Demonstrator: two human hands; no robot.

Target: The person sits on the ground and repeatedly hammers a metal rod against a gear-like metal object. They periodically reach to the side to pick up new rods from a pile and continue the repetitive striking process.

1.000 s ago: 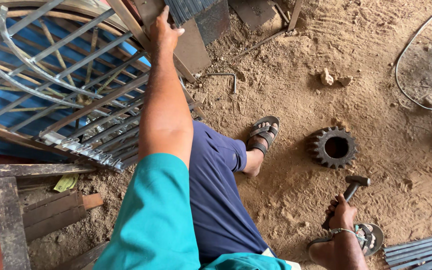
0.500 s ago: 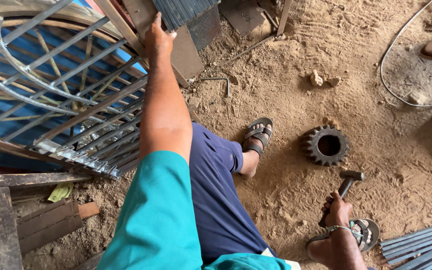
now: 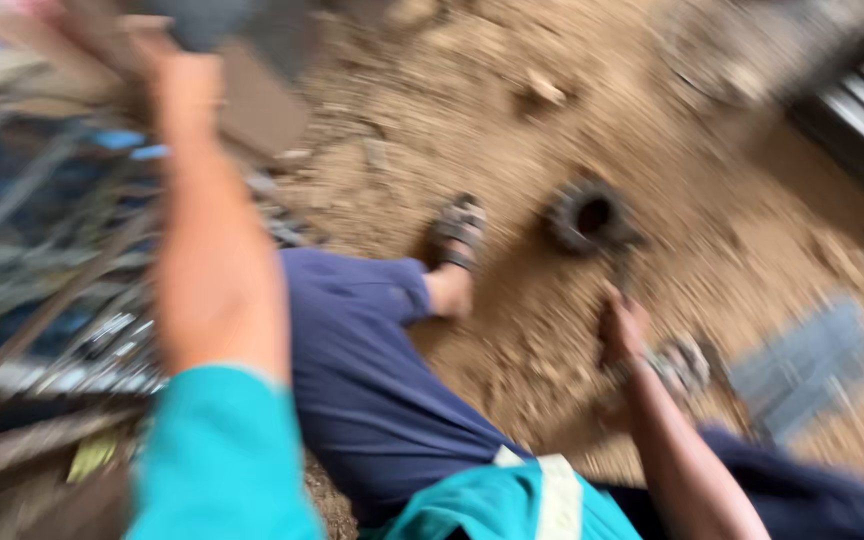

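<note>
Though the whole view is smeared by motion, the left hand shows reaching up and far left, arm nearly straight, at the top edge of the metal gate frame; whether its fingers are closed on a bar I cannot tell. In the middle, the person's sandalled foot rests on the sandy ground, with a toothed gear lying just to its right. Nearer and right of that, the right hand hangs low, wrist bent, fingers wrapped round the hammer handle; its head is lost in blur. A good blow would want the frame held steady and the hammer gripped firmly.
</note>
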